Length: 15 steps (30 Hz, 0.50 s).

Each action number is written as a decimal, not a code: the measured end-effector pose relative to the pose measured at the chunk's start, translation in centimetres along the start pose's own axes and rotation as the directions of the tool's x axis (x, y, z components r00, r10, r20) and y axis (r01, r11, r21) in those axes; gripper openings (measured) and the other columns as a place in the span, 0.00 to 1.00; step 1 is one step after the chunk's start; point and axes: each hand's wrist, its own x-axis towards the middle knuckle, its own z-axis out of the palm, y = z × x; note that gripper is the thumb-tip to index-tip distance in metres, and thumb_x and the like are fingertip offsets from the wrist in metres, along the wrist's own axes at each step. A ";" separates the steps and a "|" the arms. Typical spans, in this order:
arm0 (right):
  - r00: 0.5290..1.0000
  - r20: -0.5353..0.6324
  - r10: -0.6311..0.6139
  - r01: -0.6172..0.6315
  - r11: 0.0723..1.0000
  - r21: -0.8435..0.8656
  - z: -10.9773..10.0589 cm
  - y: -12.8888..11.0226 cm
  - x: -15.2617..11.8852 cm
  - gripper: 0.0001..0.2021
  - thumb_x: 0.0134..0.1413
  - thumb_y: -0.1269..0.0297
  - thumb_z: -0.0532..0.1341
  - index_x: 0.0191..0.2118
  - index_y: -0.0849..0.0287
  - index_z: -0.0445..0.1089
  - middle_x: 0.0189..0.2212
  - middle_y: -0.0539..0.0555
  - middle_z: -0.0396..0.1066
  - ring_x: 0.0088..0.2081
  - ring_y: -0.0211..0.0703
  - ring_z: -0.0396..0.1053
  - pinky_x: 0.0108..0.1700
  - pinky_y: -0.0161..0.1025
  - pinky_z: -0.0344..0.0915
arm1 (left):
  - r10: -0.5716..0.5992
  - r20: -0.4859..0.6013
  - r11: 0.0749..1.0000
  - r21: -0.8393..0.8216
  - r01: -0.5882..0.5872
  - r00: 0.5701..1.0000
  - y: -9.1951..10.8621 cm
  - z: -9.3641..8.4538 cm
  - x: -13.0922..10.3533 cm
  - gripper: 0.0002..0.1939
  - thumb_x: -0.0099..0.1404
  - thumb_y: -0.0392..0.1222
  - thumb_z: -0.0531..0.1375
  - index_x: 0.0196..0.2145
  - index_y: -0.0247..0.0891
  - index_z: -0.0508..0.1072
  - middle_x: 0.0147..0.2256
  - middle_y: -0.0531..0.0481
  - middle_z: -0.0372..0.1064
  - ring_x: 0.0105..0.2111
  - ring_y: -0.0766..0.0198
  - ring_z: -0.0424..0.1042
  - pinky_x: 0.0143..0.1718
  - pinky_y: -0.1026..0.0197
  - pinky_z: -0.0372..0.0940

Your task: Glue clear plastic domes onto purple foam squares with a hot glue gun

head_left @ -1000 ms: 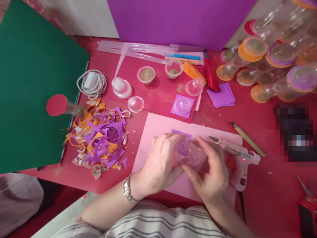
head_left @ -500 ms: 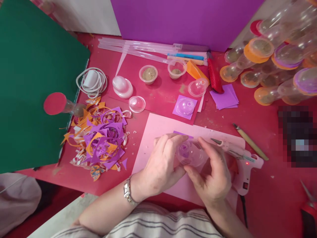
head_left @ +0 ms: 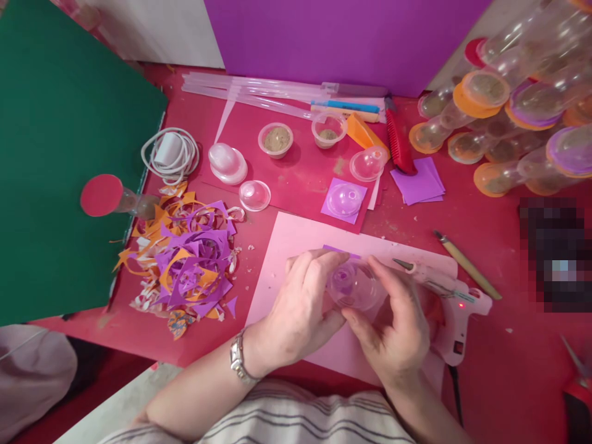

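Near the front edge of the table (head_left: 509, 382), left hand (head_left: 298, 311) and right hand (head_left: 400, 336) grip a clear plastic dome (head_left: 361, 288) (attachment to the purple paper (head_left: 341, 251) cannot be told). Farther back, a second dome (head_left: 345, 199) sits on a purple square (head_left: 354, 217); a third dome (head_left: 366, 165) has none.

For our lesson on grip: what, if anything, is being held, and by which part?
A clear plastic dome, held by its rim between the left hand and right hand.
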 end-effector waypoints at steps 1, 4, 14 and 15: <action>1.000 -0.001 0.000 0.000 1.000 0.000 0.0 0.0 0.0 0.26 0.62 0.50 0.59 0.61 0.59 0.63 0.41 0.59 0.73 0.42 0.48 0.73 0.41 0.45 0.74 | 0.002 0.000 1.000 -0.002 -0.002 1.000 0.0 0.0 0.0 0.25 0.64 0.38 0.60 0.57 0.39 0.56 0.47 0.41 0.68 0.48 0.53 0.70 0.47 0.52 0.67; 1.000 -0.002 -0.002 0.002 1.000 -0.002 0.0 0.0 0.0 0.26 0.62 0.51 0.59 0.61 0.59 0.63 0.41 0.59 0.74 0.42 0.48 0.73 0.41 0.45 0.74 | -0.006 0.008 1.000 -0.005 0.006 1.000 0.0 0.0 0.0 0.25 0.64 0.38 0.60 0.57 0.38 0.56 0.47 0.41 0.68 0.49 0.53 0.70 0.48 0.52 0.67; 1.000 0.015 0.012 -0.012 1.000 0.005 0.2 0.2 -0.1 0.28 0.60 0.48 0.60 0.61 0.58 0.63 0.42 0.59 0.74 0.42 0.50 0.73 0.41 0.47 0.74 | -0.030 0.022 1.000 0.001 0.030 0.999 0.0 0.0 0.0 0.26 0.63 0.36 0.59 0.57 0.39 0.56 0.48 0.40 0.68 0.49 0.52 0.69 0.48 0.51 0.67; 1.000 0.009 0.015 -0.015 1.000 0.011 0.2 0.2 -0.1 0.27 0.60 0.49 0.60 0.60 0.58 0.63 0.41 0.59 0.74 0.42 0.50 0.73 0.41 0.46 0.74 | -0.033 0.024 0.999 0.001 0.033 0.999 0.0 0.0 0.0 0.27 0.63 0.35 0.59 0.57 0.39 0.56 0.48 0.40 0.68 0.50 0.52 0.69 0.48 0.50 0.67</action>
